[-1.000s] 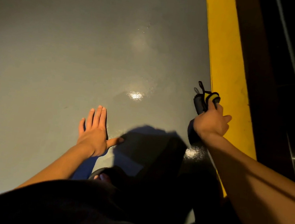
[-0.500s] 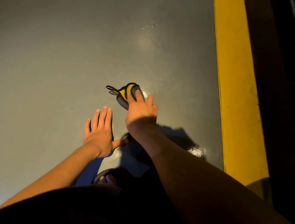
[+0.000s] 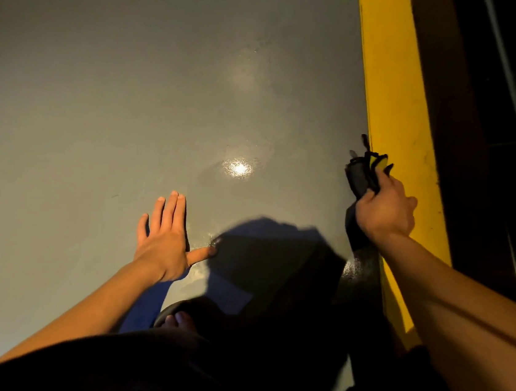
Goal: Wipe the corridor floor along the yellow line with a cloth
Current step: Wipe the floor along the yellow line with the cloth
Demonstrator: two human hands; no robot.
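Note:
A dark grey and yellow cloth (image 3: 362,173) lies bunched on the grey corridor floor (image 3: 99,113), right at the left edge of the yellow line (image 3: 396,98). My right hand (image 3: 383,209) holds the cloth's near end, fingers curled over it, and presses it onto the floor. My left hand (image 3: 165,239) rests flat on the floor well to the left, fingers straight and thumb spread out to the right.
A dark strip and a metal-edged wall or door (image 3: 515,128) run along the right of the yellow line. A bright light reflection (image 3: 239,168) shines on the damp floor between my hands. My sandalled foot (image 3: 176,318) and dark clothing fill the bottom.
My right hand has swept the cloth from the middle of the floor, near my left hand, back right to the yellow line. My left hand has stayed flat in place.

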